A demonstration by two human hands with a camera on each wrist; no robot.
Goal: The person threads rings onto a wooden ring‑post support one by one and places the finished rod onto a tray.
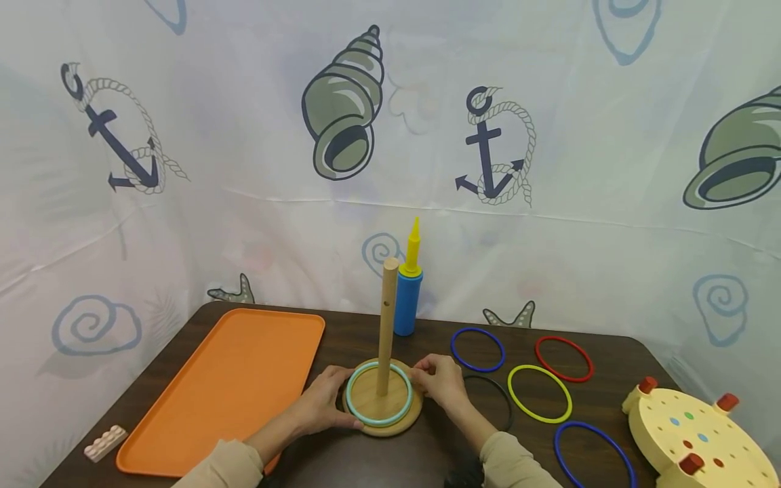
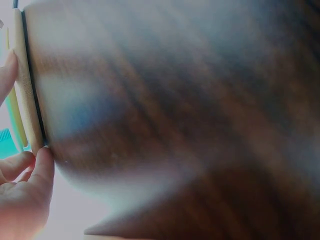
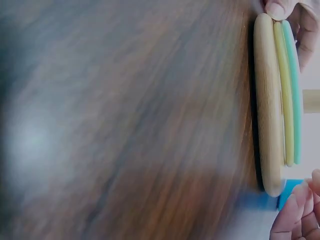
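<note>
A wooden peg stand [image 1: 387, 325] with a round base [image 3: 270, 110] stands upright at the table's middle. Around its peg lie two stacked rings: a mint-green ring [image 1: 349, 400] above a yellow ring [image 3: 285, 95]. From the head, the lower ring is hidden. My left hand [image 1: 323, 403] grips the base's left edge, its thumb at the front near the rings and its fingers at the side. At the right side, my right hand [image 1: 442, 383] is close to the rings with loosely bent fingers; the right wrist view shows a small gap and nothing held.
Left is an orange tray [image 1: 244, 379], with a pale knobbed block [image 1: 105, 444] beside it. A blue-and-yellow pump [image 1: 407, 298] stands behind. Rightward lie blue [image 1: 453, 346], red [image 1: 592, 369], yellow [image 1: 570, 407] and black [image 1: 510, 407] rings and a cream pegged board [image 1: 689, 427].
</note>
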